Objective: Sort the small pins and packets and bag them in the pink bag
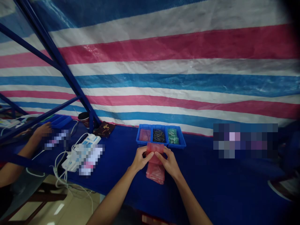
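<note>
Both hands hold a translucent red plastic bag [155, 148] upright by its edges, thumbs meeting near its middle. My left hand [141, 159] grips the left side, and my right hand [168, 160] the right side. Beneath them a stack of similar red bags [155, 174] lies on the blue table. Just beyond the hands stand three joined blue trays: the left tray [138, 135] has red bags in it, the middle one dark screw-like pieces [158, 135], the right one green-and-white packets [172, 136].
White power strips [81, 152] with tangled cables lie on the left. Behind them are a dark packet [104, 129] and a cup [83, 118]. Another person's arm [30, 145] reaches in beyond a blue metal frame [67, 76]. A striped sheet [164, 68] hangs behind.
</note>
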`<action>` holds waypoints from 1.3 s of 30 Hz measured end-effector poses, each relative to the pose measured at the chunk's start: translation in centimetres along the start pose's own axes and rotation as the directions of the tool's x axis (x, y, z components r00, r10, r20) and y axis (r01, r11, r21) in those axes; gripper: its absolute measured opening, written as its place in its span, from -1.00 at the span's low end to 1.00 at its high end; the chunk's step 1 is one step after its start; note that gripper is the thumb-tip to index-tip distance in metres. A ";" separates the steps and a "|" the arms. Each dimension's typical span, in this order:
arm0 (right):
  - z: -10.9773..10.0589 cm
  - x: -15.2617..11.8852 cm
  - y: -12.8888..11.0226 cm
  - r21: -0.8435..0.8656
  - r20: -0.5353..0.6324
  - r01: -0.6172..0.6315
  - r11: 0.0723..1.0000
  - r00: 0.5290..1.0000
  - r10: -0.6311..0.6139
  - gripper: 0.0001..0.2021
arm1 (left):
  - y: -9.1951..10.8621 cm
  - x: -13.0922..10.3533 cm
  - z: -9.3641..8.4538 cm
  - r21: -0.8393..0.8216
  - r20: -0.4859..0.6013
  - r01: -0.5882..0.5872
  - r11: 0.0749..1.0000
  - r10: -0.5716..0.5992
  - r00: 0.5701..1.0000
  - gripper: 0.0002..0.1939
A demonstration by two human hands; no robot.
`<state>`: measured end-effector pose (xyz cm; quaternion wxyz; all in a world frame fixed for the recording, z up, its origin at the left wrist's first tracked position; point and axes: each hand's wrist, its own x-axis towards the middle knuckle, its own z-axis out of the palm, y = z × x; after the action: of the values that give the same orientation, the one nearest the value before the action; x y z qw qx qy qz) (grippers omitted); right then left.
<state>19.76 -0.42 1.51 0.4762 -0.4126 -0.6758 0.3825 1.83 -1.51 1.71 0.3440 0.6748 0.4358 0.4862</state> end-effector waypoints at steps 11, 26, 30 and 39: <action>0.0 0.0 -0.3 -0.040 0.016 0.010 0.999 1.000 -0.010 -0.82 | 0.3 0.1 -0.2 -0.040 0.029 0.013 0.999 -0.012 1.000 -0.63; 0.1 0.0 0.3 -0.171 0.014 0.053 0.984 0.999 -0.051 -0.70 | -0.4 0.2 0.0 0.002 -0.024 -0.026 1.000 0.026 0.999 -0.63; 0.1 0.0 0.3 -0.158 0.030 0.054 0.986 0.998 -0.050 -0.72 | -0.7 0.1 0.1 -0.003 -0.041 -0.013 1.000 0.013 0.999 -0.64; 0.0 0.0 0.3 -0.099 -0.011 0.039 0.994 0.999 -0.040 -0.70 | -1.2 0.0 0.2 -0.046 -0.032 0.052 0.998 -0.053 0.998 -0.57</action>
<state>19.83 -0.33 1.26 0.4669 -0.4247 -0.6988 0.3366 1.70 -1.11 0.61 0.3647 0.6469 0.4479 0.4980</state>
